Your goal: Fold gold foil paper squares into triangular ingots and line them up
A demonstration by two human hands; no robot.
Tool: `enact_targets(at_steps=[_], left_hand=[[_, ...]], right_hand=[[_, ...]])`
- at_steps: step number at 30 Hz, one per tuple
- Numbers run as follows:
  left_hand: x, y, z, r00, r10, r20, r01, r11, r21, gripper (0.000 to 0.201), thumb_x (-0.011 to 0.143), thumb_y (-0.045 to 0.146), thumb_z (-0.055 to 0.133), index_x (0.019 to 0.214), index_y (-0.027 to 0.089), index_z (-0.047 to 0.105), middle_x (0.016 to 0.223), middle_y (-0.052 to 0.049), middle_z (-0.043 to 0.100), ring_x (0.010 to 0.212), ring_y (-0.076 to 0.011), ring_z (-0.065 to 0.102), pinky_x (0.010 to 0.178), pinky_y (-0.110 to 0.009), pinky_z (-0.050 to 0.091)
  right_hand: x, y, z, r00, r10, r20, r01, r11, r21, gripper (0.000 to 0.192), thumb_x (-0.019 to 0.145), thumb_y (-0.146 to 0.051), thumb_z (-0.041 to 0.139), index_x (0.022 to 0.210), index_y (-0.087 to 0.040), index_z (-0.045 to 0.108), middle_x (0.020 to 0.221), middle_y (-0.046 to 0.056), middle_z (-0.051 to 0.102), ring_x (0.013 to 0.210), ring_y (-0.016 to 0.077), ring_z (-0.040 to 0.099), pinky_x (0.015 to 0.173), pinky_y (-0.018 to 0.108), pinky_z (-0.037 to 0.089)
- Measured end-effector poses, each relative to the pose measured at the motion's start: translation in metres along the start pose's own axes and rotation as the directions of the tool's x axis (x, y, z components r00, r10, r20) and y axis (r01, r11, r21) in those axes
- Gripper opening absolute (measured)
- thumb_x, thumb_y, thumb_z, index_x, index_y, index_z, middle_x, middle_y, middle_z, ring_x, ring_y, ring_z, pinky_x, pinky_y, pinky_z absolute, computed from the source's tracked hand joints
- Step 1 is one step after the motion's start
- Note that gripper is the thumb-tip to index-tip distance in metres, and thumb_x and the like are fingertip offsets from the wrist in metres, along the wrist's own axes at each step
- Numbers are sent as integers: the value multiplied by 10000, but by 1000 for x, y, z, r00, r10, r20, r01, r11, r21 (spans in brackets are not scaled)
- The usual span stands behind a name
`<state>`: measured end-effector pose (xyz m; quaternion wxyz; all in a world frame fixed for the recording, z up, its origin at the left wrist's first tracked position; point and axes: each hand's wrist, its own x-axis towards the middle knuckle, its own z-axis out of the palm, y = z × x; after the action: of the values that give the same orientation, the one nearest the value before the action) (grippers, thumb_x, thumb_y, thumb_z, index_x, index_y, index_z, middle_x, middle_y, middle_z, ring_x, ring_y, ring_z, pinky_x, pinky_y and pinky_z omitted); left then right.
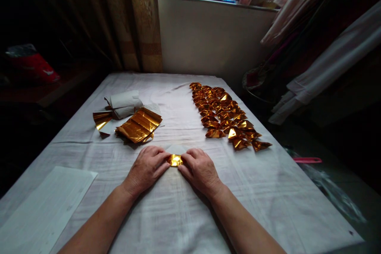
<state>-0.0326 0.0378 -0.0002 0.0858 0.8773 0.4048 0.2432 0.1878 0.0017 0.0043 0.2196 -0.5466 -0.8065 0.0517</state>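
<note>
A small piece of shiny gold foil paper [176, 160] lies between my two hands at the middle of the table, folded into a compact shape. My left hand [148, 166] pinches its left end, with the fingers closed. At the other end my right hand [200, 168] grips it in the same way. Just beyond the fingers, a pale translucent sheet shows faintly on the cloth. Ahead and to the left lies a stack of gold foil sheets [139, 124]. Rows of folded gold foil pieces [214, 122] stand to the right.
A white cloth [166, 222] covers the table. Behind the stack sits a crumpled white wrapper [123, 101], beside a fanned gold foil piece [102, 119]. White paper [50, 210] lies at the near left. Clothes [336, 63] hang beyond the right edge; a curtain [131, 20] hangs behind.
</note>
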Motion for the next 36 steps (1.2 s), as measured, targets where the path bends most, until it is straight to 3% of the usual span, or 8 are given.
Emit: enact_targets(at_steps=[6, 13, 20, 27, 32, 36], left_hand=[[1, 2, -2, 1000, 20, -1, -20, 1000, -15, 170, 889, 335, 619, 1016, 248, 691, 971, -32, 663, 931, -206, 595, 885, -373, 454], [1, 8, 0, 1000, 20, -2, -20, 1000, 4, 156, 931, 313, 559, 960, 234, 691, 921, -33, 653, 891, -200, 575, 860, -364, 440], [1, 9, 2, 999, 36, -1, -36, 998, 45, 244, 976, 342, 488, 891, 211, 675, 852, -33, 662, 843, -203, 568, 820, -361, 428], [5, 13, 4, 999, -47, 18, 47, 998, 35, 284, 984, 341, 467, 843, 200, 670, 786, -32, 675, 795, -202, 579, 786, -352, 428], [7, 14, 8, 987, -158, -10, 158, 986, 55, 169, 942, 305, 531, 945, 204, 667, 851, -43, 699, 828, -220, 613, 799, -363, 438], [9, 17, 10, 983, -182, 2, 180, 976, 119, 165, 932, 292, 544, 1011, 202, 658, 867, -49, 706, 821, -227, 620, 787, -367, 437]], right_hand=[[1, 4, -2, 999, -14, -33, 16, 998, 56, 119, 919, -307, 598, 948, -230, 683, 951, 57, 659, 888, 200, 576, 807, 313, 461], [-1, 10, -5, 1000, 12, 2, -12, 987, 158, 166, 820, -298, 713, 972, -234, 695, 968, 56, 655, 919, 206, 593, 822, 317, 487], [-1, 19, 1, 995, 85, -53, -66, 956, 287, 112, 899, -218, 600, 878, -242, 708, 873, 28, 681, 861, 177, 623, 806, 293, 482], [1, 19, 9, 972, 209, -104, -176, 948, 264, 70, 891, -240, 592, 894, -218, 658, 859, 31, 698, 819, 187, 628, 771, 296, 468], [5, 14, 11, 966, 246, -74, -228, 955, 191, 105, 909, -234, 581, 834, -224, 652, 834, 22, 693, 815, 188, 620, 766, 286, 446], [7, 11, 10, 965, 257, -52, -248, 959, 137, 111, 919, -240, 584, 846, -220, 665, 857, 30, 691, 838, 197, 620, 780, 288, 442]])
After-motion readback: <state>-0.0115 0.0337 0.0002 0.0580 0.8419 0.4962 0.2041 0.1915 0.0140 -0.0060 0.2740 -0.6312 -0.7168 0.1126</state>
